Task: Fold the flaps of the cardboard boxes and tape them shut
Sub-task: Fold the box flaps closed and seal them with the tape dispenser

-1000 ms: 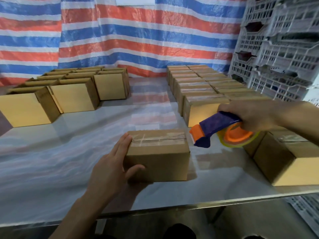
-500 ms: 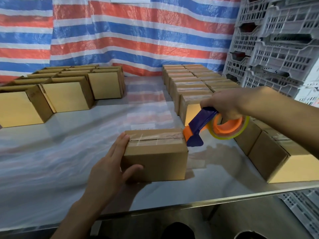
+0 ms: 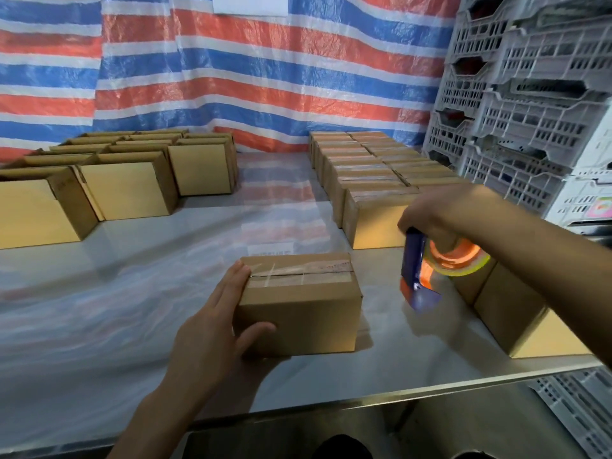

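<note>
At the 6 o'clock edge of the desk (image 3: 99, 326), the cardboard box (image 3: 298, 313) stood with its flaps folded and a strip of clear tape (image 3: 298, 271) along the top seam. The left hand (image 3: 212, 339) gripped its 9 o'clock end, fingers against the end face and thumb hooked on the near face. The right hand (image 3: 430, 210) was closed round the tape dispenser (image 3: 427, 270), which hung clear of the box at 3 o'clock, nose down above the desk.

Probable faults:
- The tape end at 3 o'clock looked unpressed. If left so, it could lift and release the seam.
- Whether a free tail remained at the dispenser nose could not be told. A loose tail could fold onto itself.
- The glossy desk covering offered little grip, so a push could slide the box.
- The dispenser hung near a taped box (image 3: 530, 313) at 4 o'clock and could strike it.

Markings: a white sheet (image 3: 250, 3) at 12 o'clock, a coloured label (image 3: 599, 208) on a crate at 2 o'clock, and a faint mark on an open box (image 3: 63, 183) at 10 o'clock were all illegible. No brand could be read.
</note>
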